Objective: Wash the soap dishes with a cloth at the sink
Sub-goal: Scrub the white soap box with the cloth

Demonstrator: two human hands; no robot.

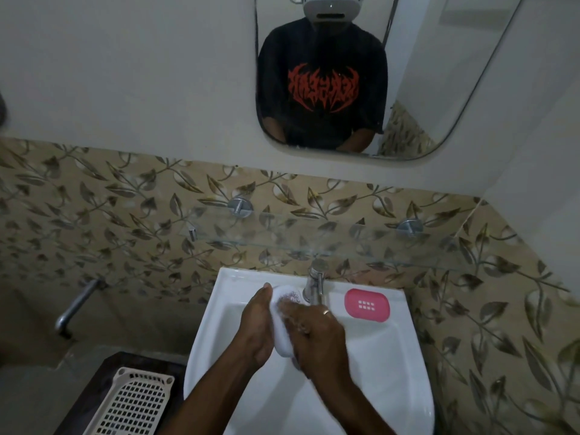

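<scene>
1. White soap dish (pixel 282 324) sits tilted over the sink (pixel 376 356), left hand (pixel 255 324) clasping its edge.
2. Right hand (pixel 317 334) presses on its face, fingers curled; any cloth is hidden.
3. Pink soap dish (pixel 367 305) lies on the sink ledge beside the tap (pixel 315 281).

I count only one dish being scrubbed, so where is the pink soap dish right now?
The pink soap dish lies flat on the back right ledge of the sink, just right of the tap, untouched by either hand.
</scene>
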